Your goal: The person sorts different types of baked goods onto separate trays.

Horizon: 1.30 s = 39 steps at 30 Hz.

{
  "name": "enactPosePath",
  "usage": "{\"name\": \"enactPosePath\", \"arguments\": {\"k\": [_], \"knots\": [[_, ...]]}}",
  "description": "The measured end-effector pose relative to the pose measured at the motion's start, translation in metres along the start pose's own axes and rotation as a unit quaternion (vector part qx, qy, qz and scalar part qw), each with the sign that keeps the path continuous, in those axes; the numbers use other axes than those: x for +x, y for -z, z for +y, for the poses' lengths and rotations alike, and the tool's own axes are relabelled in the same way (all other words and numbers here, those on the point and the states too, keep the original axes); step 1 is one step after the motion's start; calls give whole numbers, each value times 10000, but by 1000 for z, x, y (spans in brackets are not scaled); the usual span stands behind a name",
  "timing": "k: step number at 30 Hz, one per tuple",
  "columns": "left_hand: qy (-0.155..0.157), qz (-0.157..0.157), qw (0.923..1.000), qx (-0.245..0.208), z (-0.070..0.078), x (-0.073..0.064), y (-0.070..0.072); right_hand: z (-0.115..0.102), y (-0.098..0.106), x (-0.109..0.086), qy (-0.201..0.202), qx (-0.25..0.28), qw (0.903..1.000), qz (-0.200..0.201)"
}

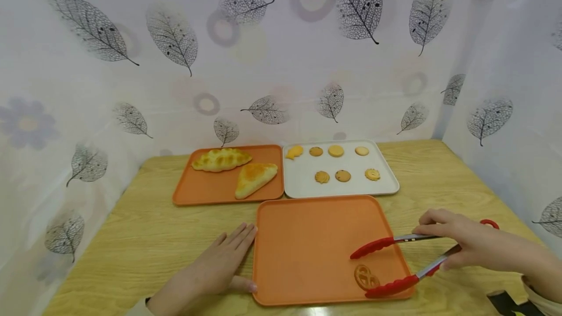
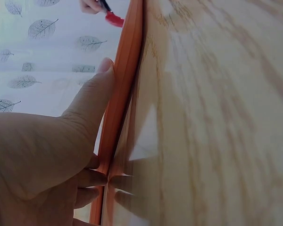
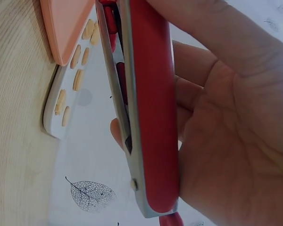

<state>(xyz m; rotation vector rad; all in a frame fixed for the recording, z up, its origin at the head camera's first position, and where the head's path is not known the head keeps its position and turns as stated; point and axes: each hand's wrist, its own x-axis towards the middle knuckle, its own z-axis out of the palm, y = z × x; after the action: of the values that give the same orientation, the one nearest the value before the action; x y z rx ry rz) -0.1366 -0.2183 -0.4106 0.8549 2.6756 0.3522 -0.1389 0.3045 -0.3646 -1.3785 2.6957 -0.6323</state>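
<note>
My right hand (image 1: 471, 238) grips a pair of tongs (image 1: 373, 246) with red tips and a metal body. The tong arms are spread wide, one on each side of a small pretzel (image 1: 366, 278). That pretzel lies flat near the front right corner of an orange tray (image 1: 307, 252). In the right wrist view, the red handle (image 3: 153, 103) of the tongs sits between thumb and fingers. With fingers straight, my left hand (image 1: 215, 267) rests at the tray's left edge; the left wrist view shows its thumb along the orange side wall (image 2: 125, 61).
Behind stands a second orange tray (image 1: 206, 194) with a braided bread (image 1: 221, 159) and a triangular pastry (image 1: 256, 179). Beside it, a white tray (image 1: 303, 189) holds several cookies (image 1: 343, 175). A leaf-print curtain (image 1: 281, 62) encloses the wooden table (image 1: 175, 238) at the back and sides.
</note>
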Motion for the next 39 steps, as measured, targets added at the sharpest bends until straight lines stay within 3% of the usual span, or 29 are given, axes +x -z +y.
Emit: {"name": "enactPosePath", "arguments": {"k": [20,39], "knots": [[12,2,10000,-1,0,-1,1,0,-3,11,120,-718,9960,515],[-57,5,10000,-60,3,-2,4,4,14,24,285,-779,9939,721]]}}
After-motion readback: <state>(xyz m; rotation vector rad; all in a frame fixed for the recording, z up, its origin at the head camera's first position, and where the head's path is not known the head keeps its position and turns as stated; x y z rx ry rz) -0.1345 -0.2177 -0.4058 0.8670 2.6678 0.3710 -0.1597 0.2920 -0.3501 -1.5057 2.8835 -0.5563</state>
